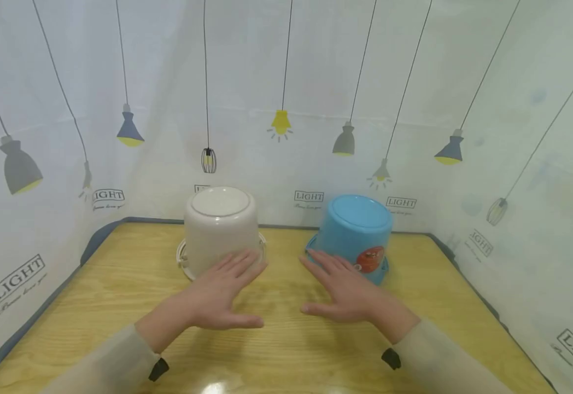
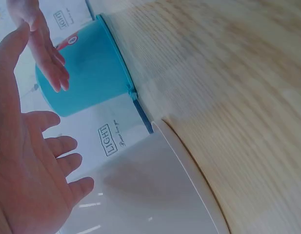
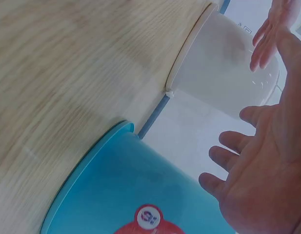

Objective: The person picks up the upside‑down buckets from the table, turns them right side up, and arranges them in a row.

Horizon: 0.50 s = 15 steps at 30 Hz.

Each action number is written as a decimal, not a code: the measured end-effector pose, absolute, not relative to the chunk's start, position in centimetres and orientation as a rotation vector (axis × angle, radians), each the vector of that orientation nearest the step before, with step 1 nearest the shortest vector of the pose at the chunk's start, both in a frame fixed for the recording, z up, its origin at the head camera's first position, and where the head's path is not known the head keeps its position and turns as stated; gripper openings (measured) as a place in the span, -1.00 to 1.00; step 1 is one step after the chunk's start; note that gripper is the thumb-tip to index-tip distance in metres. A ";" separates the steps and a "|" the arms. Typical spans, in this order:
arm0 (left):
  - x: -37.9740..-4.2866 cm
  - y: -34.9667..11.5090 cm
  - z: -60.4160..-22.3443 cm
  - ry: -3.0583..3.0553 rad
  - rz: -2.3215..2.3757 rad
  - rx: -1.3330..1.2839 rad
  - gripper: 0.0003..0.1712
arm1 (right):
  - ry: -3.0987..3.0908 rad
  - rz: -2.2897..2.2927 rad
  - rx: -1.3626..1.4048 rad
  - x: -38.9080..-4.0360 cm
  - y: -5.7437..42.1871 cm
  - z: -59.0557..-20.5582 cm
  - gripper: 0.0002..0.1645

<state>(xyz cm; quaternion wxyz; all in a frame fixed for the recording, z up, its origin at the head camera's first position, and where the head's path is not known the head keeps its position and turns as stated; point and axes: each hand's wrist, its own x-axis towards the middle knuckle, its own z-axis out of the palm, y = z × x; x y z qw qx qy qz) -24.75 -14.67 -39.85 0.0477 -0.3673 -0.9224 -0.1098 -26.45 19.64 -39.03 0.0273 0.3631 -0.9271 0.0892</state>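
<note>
Two buckets stand upside down on the wooden table, a white bucket [image 1: 220, 230] on the left and a blue bucket [image 1: 348, 232] with a red label [image 1: 370, 259] on the right. My left hand [image 1: 222, 295] hovers in front of the white bucket, fingers spread and straight, thumb toward the middle. In front of the blue bucket my right hand [image 1: 343, 290] is held the same way, palm down with straight fingers. Both hands hold nothing. The left wrist view shows the left palm [image 2: 33, 170] beside the white bucket's wall [image 2: 145, 190]; the right wrist view shows the right palm [image 3: 267, 170] near the blue bucket [image 3: 140, 180].
The yellowish wooden table [image 1: 276, 350] is walled in at the back and sides by a white curtain [image 1: 247, 65] printed with hanging lamps. A dark band [image 1: 286, 226] runs along the table's back edge. Black straps [image 1: 158, 369] show at both wrists.
</note>
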 end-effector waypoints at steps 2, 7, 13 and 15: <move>-24.6 -15.2 -40.0 -2.810 -0.362 -1.110 0.31 | -2.877 0.296 1.120 -26.7 19.1 -38.9 0.17; -24.3 -17.0 -40.2 -2.801 -0.411 -1.059 0.29 | -2.929 0.324 1.118 -27.7 17.6 -38.7 0.17; -23.8 -19.9 -40.5 -2.795 -0.393 -0.975 0.23 | -3.016 0.340 1.090 -29.4 16.0 -39.1 0.19; -23.7 -21.1 -40.7 -2.812 -0.396 -0.942 0.23 | -3.041 0.340 1.071 -30.1 15.6 -39.4 0.19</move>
